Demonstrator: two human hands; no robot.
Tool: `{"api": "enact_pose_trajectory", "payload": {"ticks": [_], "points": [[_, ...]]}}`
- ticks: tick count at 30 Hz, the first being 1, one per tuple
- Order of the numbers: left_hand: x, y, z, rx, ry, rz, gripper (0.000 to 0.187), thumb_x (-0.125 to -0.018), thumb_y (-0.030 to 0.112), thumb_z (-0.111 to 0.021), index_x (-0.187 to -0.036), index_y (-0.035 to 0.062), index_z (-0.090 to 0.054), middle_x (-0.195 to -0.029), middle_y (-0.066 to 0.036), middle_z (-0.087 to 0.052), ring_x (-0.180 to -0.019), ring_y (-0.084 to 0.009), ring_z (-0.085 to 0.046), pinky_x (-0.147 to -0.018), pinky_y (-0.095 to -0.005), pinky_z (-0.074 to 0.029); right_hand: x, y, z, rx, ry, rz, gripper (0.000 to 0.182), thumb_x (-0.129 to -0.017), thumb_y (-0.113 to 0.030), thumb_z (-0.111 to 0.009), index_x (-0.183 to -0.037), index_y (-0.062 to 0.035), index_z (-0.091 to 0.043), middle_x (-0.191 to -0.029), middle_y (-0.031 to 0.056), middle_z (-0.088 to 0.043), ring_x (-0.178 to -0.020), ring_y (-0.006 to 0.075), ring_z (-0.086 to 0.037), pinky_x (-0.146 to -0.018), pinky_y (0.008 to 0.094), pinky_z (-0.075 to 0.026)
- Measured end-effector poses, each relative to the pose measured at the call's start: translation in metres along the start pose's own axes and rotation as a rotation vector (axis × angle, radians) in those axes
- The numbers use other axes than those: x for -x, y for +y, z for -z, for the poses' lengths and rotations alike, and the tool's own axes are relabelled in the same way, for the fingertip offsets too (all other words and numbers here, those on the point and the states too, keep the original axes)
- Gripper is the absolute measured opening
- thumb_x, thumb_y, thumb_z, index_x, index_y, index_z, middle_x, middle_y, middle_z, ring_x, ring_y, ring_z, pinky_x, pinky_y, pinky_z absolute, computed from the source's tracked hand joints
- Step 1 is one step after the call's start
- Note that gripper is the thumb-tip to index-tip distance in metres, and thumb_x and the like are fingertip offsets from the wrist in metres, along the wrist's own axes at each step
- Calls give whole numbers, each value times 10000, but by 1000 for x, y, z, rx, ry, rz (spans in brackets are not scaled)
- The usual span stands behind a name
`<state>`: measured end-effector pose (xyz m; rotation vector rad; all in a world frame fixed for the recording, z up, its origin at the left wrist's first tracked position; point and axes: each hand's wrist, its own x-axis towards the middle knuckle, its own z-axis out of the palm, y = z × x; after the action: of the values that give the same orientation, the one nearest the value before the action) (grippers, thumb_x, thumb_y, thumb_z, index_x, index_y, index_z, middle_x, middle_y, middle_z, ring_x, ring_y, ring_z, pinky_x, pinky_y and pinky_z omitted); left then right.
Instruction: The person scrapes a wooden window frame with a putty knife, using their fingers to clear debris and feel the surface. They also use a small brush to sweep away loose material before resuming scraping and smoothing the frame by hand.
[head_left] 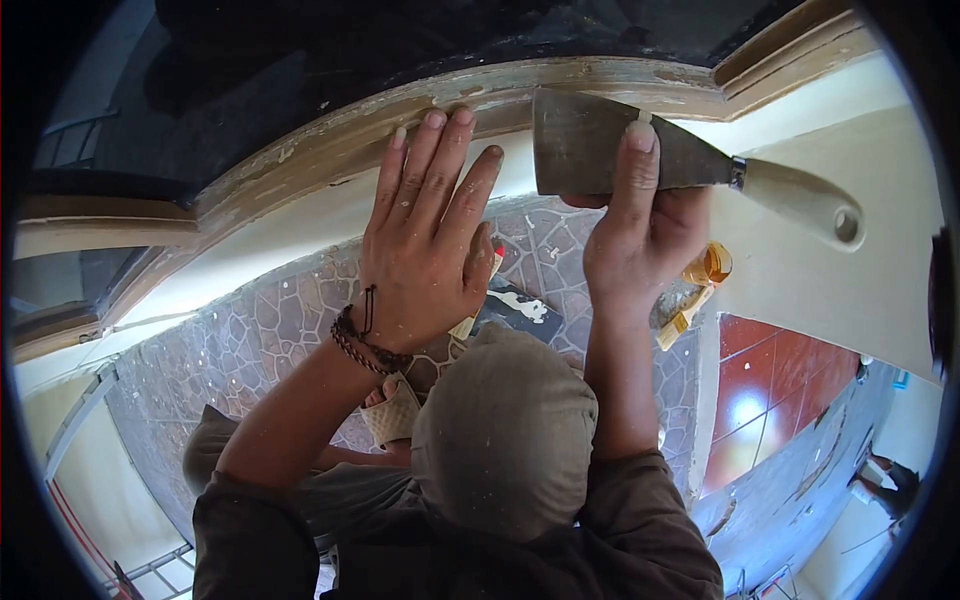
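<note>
My right hand (640, 225) grips a wide putty knife (585, 145), its thumb pressed on the flat metal blade. The knife's pale handle (800, 200) points right, with a hole at its end. The blade's left edge reaches the lower part of a worn wooden window frame (400, 112), whose surface is patchy and chipped. My left hand (425, 240) lies flat with fingers stretched, their tips at the frame to the left of the blade. Pale specks dot its skin, and a braided bracelet (365, 345) circles the wrist.
Dark glass (400, 50) lies beyond the frame. Below, on the stone-patterned floor (270, 315), are a dark plate with white paste (525, 305), a paintbrush (685, 318) and a jar of amber liquid (712, 263). Red tiles (765, 380) lie at right; a metal ladder (80, 415) stands left.
</note>
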<state>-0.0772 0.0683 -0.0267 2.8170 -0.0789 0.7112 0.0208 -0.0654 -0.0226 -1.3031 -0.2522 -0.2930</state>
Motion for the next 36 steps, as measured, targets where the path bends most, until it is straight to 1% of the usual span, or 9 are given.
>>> {"api": "enact_pose_trajectory", "payload": {"ticks": [4, 6, 16, 18, 20, 26, 28, 29, 36], "points": [[2, -8, 5, 34, 14, -9, 534, -796, 82, -600, -1318, 8, -514, -1462, -209, -409, -1395, -359, -339, -1151, -520, -233, -16, -4, 13, -71, -10, -96, 237, -969, -223, -590, -1043, 2, -574, -890, 94, -661, -654, 118, -653, -451, 243, -561], [2, -8, 3, 37, 27, -10, 529, -796, 81, -600, -1313, 6, -517, -1457, -211, -415, -1391, -360, -345, -1150, -517, -239, -1, -1, 2, 35, -21, -126, 230, -966, -216, -597, -1032, 3, -575, -855, 88, -663, -629, 118, -646, -445, 248, -559], [2, -8, 4, 41, 47, -13, 477, -815, 110, -583, -1275, -8, -542, -1445, -210, -431, -1386, -367, -352, -1145, -530, -247, -16, -9, 6, 75, 101, 19, 289, -976, -266, -575, -1052, 11, -547, -807, 107, -658, -587, 136, -647, -411, 240, -529], [1, -7, 5, 43, 37, -20, 490, -811, 109, -587, -1284, -5, -533, -1448, -209, -427, -1389, -369, -346, -1148, -533, -237, -25, -5, 20, 6, 95, -94, 270, -971, -254, -584, -1035, 7, -558, -802, 102, -656, -585, 136, -646, -406, 241, -522], [-3, -5, 5, 38, 34, -23, 502, -807, 108, -591, -1292, -3, -525, -1452, -209, -423, -1392, -371, -339, -1151, -535, -227, -33, -2, 29, -3, 125, -49, 247, -970, -240, -585, -1016, 2, -566, -807, 101, -656, -580, 137, -644, -407, 240, -519], [-15, 6, -1, 92, -74, -70, 569, -803, 121, -614, -1347, 22, -480, -1490, -200, -367, -1413, -365, -295, -1167, -531, -192, -23, -4, 16, 108, 86, -40, 283, -982, -235, -557, -1125, 9, -559, -883, 105, -652, -622, 126, -644, -427, 255, -546], [-19, 5, 0, 100, -112, -95, 573, -807, 126, -615, -1356, 32, -478, -1500, -197, -350, -1415, -365, -289, -1169, -534, -189, -47, -10, 41, 79, 222, -100, 303, -996, -231, -521, -1161, 23, -533, -887, 122, -650, -645, 148, -662, -445, 265, -572], [-21, 5, -1, 103, -106, -97, 573, -807, 126, -615, -1356, 32, -478, -1500, -197, -350, -1415, -365, -289, -1169, -534, -189, -55, -8, 52, 86, 211, -61, 334, -1005, -233, -498, -1203, 36, -488, -921, 150, -641, -690, 187, -681, -466, 282, -593], [-40, 20, -9, 87, -172, -145, 568, -801, 122, -621, -1344, 23, -490, -1506, -195, -341, -1416, -363, -287, -1176, -517, -184, -60, -8, 61, 42, 185, 4, 360, -1009, -226, -484, -1233, 50, -429, -974, 167, -612, -747, 217, -683, -484, 324, -614]]}}
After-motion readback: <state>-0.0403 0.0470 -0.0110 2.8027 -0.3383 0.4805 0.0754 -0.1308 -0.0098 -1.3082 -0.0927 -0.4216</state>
